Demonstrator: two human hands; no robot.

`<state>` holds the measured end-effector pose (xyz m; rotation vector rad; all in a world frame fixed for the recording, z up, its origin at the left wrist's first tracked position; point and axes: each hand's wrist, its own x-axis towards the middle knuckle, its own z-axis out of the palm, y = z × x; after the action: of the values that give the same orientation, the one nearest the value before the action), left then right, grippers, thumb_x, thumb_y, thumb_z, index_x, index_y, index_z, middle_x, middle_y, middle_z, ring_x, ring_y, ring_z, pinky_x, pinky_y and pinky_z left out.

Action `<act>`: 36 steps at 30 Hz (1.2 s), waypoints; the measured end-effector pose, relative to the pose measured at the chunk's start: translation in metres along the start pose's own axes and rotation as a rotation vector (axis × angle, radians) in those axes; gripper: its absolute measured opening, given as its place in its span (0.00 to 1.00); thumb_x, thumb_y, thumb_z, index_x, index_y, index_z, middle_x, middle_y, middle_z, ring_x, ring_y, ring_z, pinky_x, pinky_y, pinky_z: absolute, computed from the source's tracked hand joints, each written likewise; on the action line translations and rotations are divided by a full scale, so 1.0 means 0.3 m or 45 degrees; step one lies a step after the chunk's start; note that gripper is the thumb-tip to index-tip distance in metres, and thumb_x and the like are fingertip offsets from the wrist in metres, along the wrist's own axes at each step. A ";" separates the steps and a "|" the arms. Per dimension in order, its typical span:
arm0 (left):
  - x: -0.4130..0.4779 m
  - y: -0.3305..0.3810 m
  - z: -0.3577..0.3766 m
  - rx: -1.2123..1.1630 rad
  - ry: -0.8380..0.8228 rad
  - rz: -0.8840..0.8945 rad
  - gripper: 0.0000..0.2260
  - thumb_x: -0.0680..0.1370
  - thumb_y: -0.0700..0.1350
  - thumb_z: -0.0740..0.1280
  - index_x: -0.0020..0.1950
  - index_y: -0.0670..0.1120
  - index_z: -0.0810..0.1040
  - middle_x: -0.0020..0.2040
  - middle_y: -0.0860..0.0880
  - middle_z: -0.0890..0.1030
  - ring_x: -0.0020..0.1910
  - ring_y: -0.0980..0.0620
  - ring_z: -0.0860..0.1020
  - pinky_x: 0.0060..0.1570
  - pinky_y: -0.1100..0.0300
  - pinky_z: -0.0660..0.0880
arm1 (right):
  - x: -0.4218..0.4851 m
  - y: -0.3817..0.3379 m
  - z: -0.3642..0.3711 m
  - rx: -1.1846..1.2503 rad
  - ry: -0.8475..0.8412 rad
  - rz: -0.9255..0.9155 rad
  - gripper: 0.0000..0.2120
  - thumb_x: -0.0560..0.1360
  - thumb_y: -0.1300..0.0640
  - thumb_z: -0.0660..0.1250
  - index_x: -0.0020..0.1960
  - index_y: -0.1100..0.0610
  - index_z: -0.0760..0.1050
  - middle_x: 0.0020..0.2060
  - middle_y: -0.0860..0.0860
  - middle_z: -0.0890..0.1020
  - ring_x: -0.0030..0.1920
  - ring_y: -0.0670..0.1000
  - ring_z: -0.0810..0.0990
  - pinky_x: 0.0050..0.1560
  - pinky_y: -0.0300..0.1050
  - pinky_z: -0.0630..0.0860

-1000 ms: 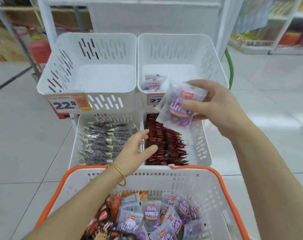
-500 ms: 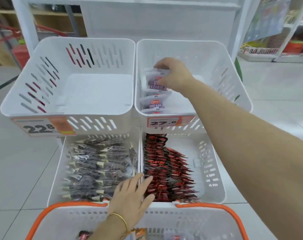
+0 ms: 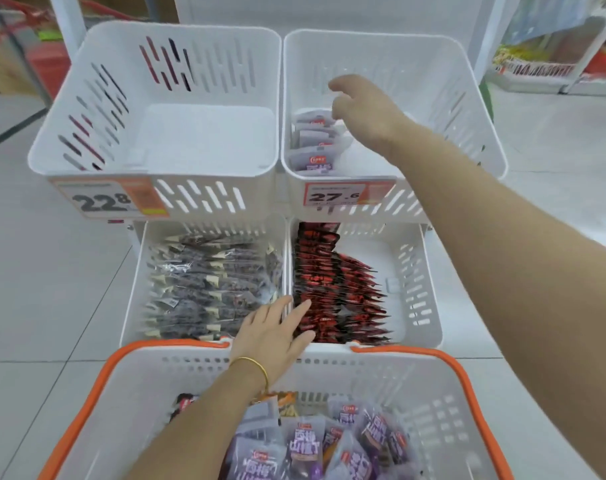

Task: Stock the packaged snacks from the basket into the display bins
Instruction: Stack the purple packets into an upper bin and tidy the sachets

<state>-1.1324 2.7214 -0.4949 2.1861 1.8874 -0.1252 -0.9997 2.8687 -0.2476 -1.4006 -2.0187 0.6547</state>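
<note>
An orange-rimmed white basket [image 3: 433, 393] in front of me holds several purple snack packets [image 3: 305, 448]. My right hand [image 3: 360, 109] hovers over the upper right display bin [image 3: 468, 98], fingers loose and holding nothing, just above a short row of purple packets [image 3: 313, 147] along the bin's left side. My left hand [image 3: 274, 334] rests with straight fingers on the divide between the two lower bins, at the basket's far rim.
The upper left bin [image 3: 87, 109] holds nothing and carries a 22.8 price tag [image 3: 104, 200]; the upper right tag [image 3: 343, 195] reads 27.6. The lower left bin holds dark packets [image 3: 208, 285], the lower right red packets [image 3: 332, 285]. A shelf [image 3: 554, 57] stands far right.
My right hand carried the purple packets into the upper right bin, let them go there and lifted away with nothing in it. My left hand stayed at the lower bins.
</note>
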 end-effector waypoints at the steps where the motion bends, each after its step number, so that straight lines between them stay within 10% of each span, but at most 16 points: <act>1: -0.001 0.000 -0.003 -0.002 -0.005 0.002 0.25 0.79 0.63 0.42 0.76 0.60 0.43 0.77 0.54 0.49 0.74 0.49 0.53 0.72 0.52 0.53 | -0.064 -0.015 -0.010 0.037 0.071 -0.049 0.22 0.78 0.63 0.54 0.72 0.57 0.63 0.71 0.51 0.66 0.69 0.48 0.65 0.63 0.36 0.60; 7: -0.036 0.037 -0.033 0.041 0.023 -0.091 0.25 0.80 0.61 0.45 0.76 0.57 0.49 0.76 0.50 0.53 0.72 0.45 0.54 0.69 0.48 0.56 | -0.653 0.003 0.064 0.498 0.297 -0.096 0.22 0.69 0.64 0.55 0.59 0.50 0.73 0.52 0.41 0.77 0.54 0.37 0.74 0.57 0.27 0.67; 11: -0.146 0.089 -0.036 -0.161 0.167 -0.126 0.23 0.81 0.56 0.51 0.75 0.52 0.57 0.75 0.46 0.57 0.70 0.41 0.58 0.67 0.48 0.59 | -0.929 0.229 0.254 0.386 -0.014 0.343 0.18 0.71 0.66 0.57 0.55 0.51 0.76 0.49 0.48 0.81 0.51 0.49 0.79 0.58 0.46 0.74; 16: -0.390 0.083 -0.034 -0.271 0.328 -0.035 0.19 0.81 0.48 0.57 0.72 0.49 0.65 0.74 0.46 0.60 0.69 0.41 0.58 0.69 0.50 0.55 | -1.062 0.490 0.480 -0.157 -0.538 0.661 0.18 0.77 0.67 0.57 0.66 0.59 0.71 0.61 0.58 0.77 0.60 0.58 0.75 0.53 0.44 0.71; 25: -0.543 0.107 0.004 -0.480 0.167 -0.042 0.18 0.80 0.46 0.59 0.71 0.48 0.66 0.75 0.47 0.57 0.72 0.46 0.53 0.70 0.53 0.53 | -1.066 0.567 0.571 -0.614 -0.974 0.387 0.29 0.69 0.46 0.72 0.68 0.44 0.68 0.65 0.53 0.69 0.67 0.58 0.65 0.65 0.58 0.67; 36: -0.548 0.159 0.043 -0.594 0.026 -0.006 0.18 0.80 0.46 0.60 0.70 0.49 0.68 0.74 0.48 0.58 0.73 0.47 0.54 0.71 0.53 0.54 | -1.079 0.583 0.570 -0.207 -0.890 0.375 0.16 0.67 0.58 0.76 0.51 0.58 0.76 0.48 0.52 0.72 0.49 0.53 0.72 0.45 0.42 0.68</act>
<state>-1.1101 2.5540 -0.4639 1.8690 1.7168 0.3076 -0.9183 2.6093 -0.5487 -1.7529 -2.4439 1.2742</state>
